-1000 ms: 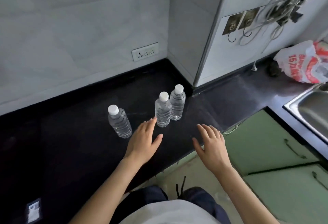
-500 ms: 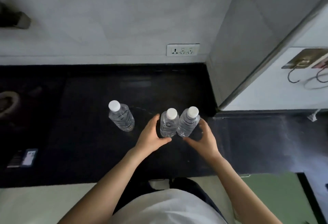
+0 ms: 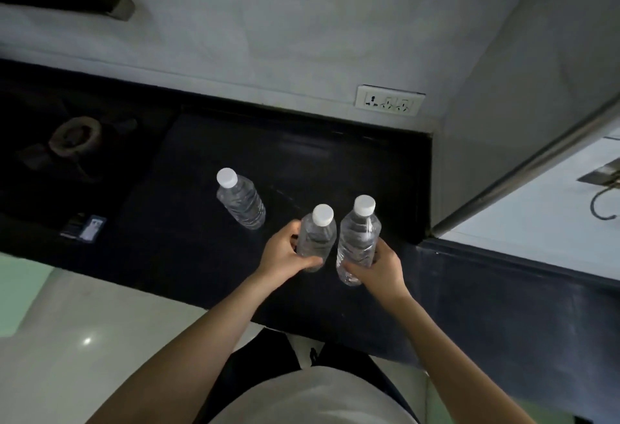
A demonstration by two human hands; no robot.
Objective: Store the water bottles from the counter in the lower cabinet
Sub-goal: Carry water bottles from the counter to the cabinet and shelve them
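Our left hand [image 3: 285, 252] and right hand [image 3: 380, 267] each grip a water bottle [image 3: 317, 239]; we should squeeze gently, leaving the ten o'clock one.

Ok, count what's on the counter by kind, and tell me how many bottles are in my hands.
Bottles: 3, one in the left hand, one in the right hand, one standing free
Small dark packet: 1
Total: 4

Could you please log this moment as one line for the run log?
left hand: grips middle bottle | right hand: grips right bottle | third bottle: on counter
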